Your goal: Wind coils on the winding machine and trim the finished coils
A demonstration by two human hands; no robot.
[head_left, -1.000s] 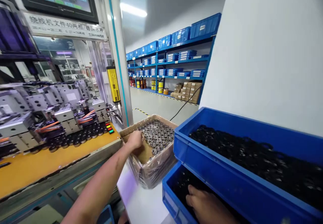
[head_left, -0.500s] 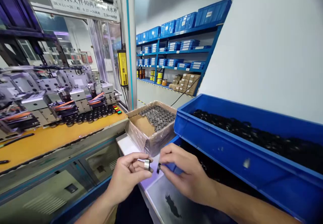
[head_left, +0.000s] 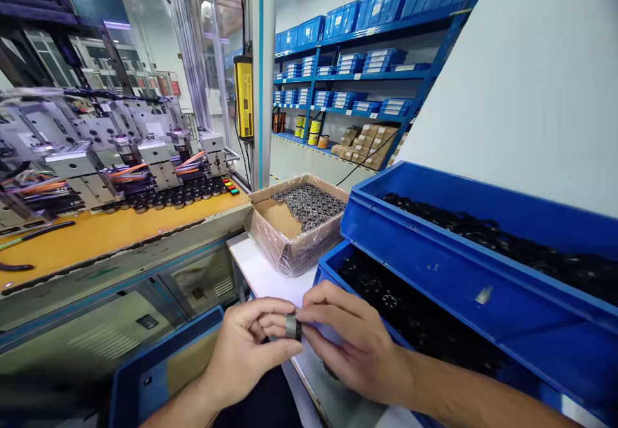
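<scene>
My left hand pinches a short, shiny metal stator core between thumb and fingers. On the side of the core facing right sits a small black plastic piece, partly hidden by fingers. The fingertips of my right hand are closed against that black piece, touching the core's right end. Both hands meet above the edge of a white table.
Behind my hands stands a plastic-lined cardboard box of metal cores. Two stacked blue bins at right hold black ring-shaped parts. A winding machine stands left, with several dark-capped cores on its orange ledge. Pliers lie there too.
My right hand has moved left, bringing the black plastic piece from a gap away up to the metal core. The view has shifted, showing more of the lower blue bin.
</scene>
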